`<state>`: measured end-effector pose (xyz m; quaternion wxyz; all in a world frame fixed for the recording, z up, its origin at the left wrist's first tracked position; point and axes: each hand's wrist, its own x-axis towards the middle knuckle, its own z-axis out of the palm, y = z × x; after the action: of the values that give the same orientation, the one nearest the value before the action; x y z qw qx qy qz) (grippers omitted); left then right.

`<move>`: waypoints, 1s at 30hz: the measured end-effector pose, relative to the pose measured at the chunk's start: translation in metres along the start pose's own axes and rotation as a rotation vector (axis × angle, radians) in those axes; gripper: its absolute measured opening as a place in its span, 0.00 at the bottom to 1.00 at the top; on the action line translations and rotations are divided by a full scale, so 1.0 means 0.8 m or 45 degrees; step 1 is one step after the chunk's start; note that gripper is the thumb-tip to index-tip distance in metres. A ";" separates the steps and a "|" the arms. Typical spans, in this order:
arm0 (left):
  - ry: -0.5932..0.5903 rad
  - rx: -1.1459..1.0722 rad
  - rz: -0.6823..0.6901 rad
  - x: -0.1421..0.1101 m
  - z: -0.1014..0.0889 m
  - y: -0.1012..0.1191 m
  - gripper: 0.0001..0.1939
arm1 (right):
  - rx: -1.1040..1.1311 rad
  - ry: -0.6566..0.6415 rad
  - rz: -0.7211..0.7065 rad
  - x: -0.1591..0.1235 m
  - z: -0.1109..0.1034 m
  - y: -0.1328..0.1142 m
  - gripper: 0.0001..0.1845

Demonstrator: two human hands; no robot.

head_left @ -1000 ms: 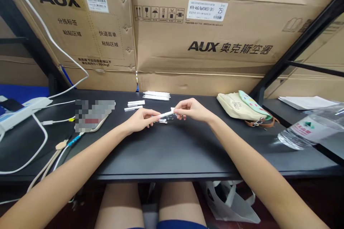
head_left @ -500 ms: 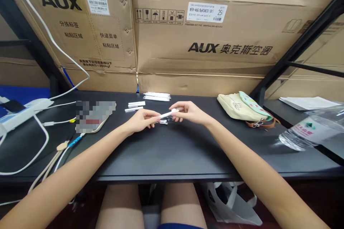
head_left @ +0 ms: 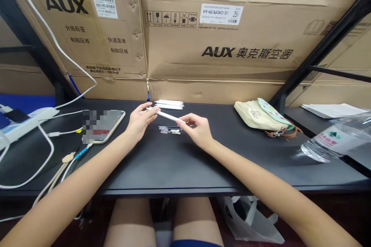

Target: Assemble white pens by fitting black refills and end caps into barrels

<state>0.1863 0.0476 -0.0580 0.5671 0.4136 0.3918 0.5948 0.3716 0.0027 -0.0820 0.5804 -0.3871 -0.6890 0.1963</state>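
Note:
A slim white pen point(head_left: 168, 115) is held above the black desk, slanting down from left to right. My right hand point(head_left: 198, 128) pinches its right end between thumb and fingers. At the other end, my left hand point(head_left: 141, 120) has its fingers closed around the pen, covering part of it. Below the pen lie several thin clear and white pen parts point(head_left: 170, 130), among them refill-like sticks and short pieces. Behind, a row of several white pens point(head_left: 169, 104) rests near the cardboard. My left hand covers the spot where white tubes lay.
A phone point(head_left: 108, 127) with cables and a white power strip point(head_left: 27, 123) lie to the left. On the right are a cream pouch point(head_left: 251, 115), a water bottle point(head_left: 333, 139) and white papers point(head_left: 333, 110). Large cardboard boxes point(head_left: 217, 69) stand along the back.
My left hand has moved left and up, over the white tubes. The pen now shows a longer white length and tilts the other way. My right hand has shifted slightly left and lower.

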 end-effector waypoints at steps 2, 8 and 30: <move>0.058 -0.073 -0.048 -0.002 0.004 -0.001 0.13 | -0.214 0.064 -0.376 -0.007 0.008 -0.002 0.06; 0.136 -0.111 -0.133 -0.011 0.014 -0.004 0.05 | -0.505 0.008 -0.878 -0.013 0.017 -0.005 0.05; 0.106 -0.236 -0.068 -0.009 0.013 -0.006 0.04 | -0.577 -0.172 -0.778 -0.019 0.023 0.001 0.08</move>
<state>0.1976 0.0404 -0.0594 0.6019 0.3235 0.3692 0.6298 0.3551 -0.0048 -0.0968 0.4654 -0.2684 -0.8352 -0.1179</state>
